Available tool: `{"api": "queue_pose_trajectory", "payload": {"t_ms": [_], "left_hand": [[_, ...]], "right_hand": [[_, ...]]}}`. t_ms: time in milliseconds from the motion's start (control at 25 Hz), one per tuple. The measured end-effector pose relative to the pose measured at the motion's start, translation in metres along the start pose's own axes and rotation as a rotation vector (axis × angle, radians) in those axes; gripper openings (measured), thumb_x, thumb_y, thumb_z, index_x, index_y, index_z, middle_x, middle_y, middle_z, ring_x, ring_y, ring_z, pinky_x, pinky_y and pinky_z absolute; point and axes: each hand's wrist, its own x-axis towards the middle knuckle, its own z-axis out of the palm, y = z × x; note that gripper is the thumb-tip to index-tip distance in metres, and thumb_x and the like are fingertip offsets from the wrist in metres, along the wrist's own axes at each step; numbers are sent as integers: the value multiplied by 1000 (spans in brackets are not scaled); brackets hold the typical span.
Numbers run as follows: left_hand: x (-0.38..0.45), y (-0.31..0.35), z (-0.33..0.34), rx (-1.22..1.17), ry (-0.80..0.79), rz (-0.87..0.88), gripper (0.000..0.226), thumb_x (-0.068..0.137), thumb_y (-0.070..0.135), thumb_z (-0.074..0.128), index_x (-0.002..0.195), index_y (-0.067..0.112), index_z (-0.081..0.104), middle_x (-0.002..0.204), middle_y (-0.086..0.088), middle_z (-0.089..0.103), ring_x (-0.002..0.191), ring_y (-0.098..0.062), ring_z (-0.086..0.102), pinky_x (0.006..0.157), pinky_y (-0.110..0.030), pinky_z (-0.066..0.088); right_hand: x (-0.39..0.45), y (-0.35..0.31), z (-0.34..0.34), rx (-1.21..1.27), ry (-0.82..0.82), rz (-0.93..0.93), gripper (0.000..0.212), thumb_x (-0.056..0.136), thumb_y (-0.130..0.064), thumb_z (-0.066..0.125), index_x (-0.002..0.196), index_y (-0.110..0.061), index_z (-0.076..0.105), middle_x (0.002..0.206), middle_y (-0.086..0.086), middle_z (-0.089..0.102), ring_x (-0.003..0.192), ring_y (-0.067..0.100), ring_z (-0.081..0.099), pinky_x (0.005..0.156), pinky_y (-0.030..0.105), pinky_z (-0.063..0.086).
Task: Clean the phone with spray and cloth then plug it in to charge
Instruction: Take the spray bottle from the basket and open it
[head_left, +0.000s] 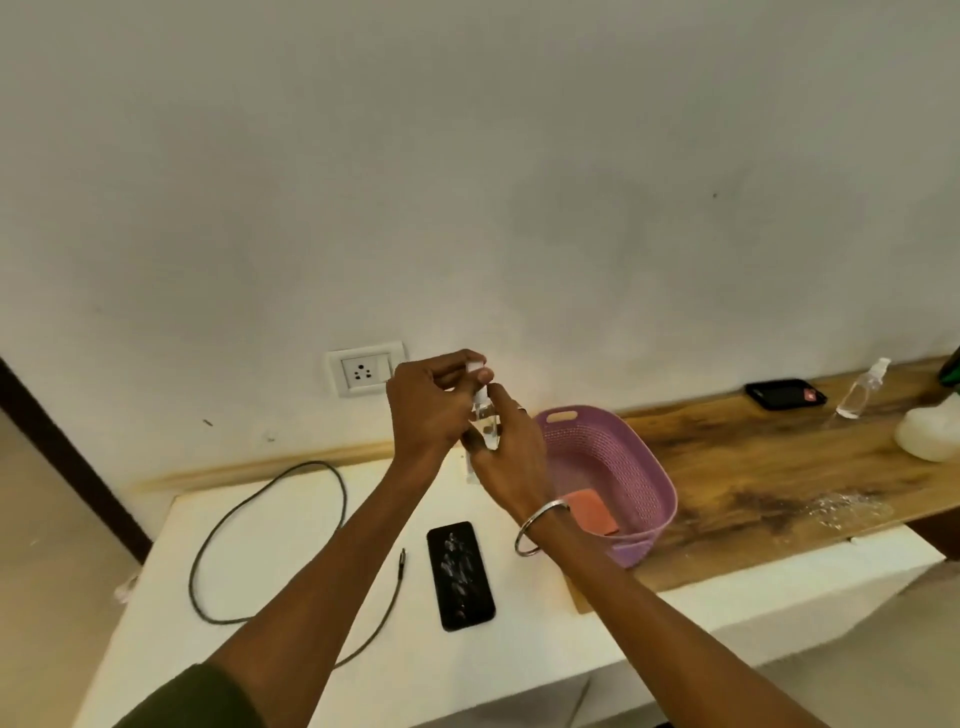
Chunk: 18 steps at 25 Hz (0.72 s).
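Head view: both hands (467, 421) grip spray bottle (485, 415) (above phone (460, 576)).

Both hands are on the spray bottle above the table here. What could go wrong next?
1. The bottle is held up between the left hand and right hand, not over the phone; spray might reach the socket.
2. The cloth lies in the basket, so liquid could sit on the screen.
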Motion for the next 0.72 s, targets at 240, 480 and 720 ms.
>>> {"api": "queue_pose_trajectory", "payload": {"t_ms": [240, 480, 720], "left_hand": [[-8, -8, -49, -86, -156, -125, 21, 94, 25, 64, 110, 16, 74, 98, 1, 78, 96, -8, 72, 93, -30, 56], [-4, -26, -70, -85, -471, -93, 27, 104, 9, 43, 114, 6, 68, 104, -9, 74, 102, -17, 70, 95, -34, 54], [-18, -43, -55, -36, 63, -100, 15, 84, 9, 75, 95, 18, 78, 86, 0, 77, 85, -6, 74, 84, -23, 58]], "right_hand": [[-17, -17, 28, 44, -82, 5, 32, 88, -37, 61, 116, -27, 51, 98, -3, 65, 86, 17, 62, 73, 34, 54], [-25, -6, 41, 81, -174, 82, 45, 90, -44, 57, 130, -28, 47, 114, -3, 65, 97, 18, 63, 83, 34, 54], [-23, -2, 58, -96, -12, -40, 37, 84, -39, 61, 118, -28, 53, 101, -4, 67, 90, 17, 63, 73, 32, 56]]}}
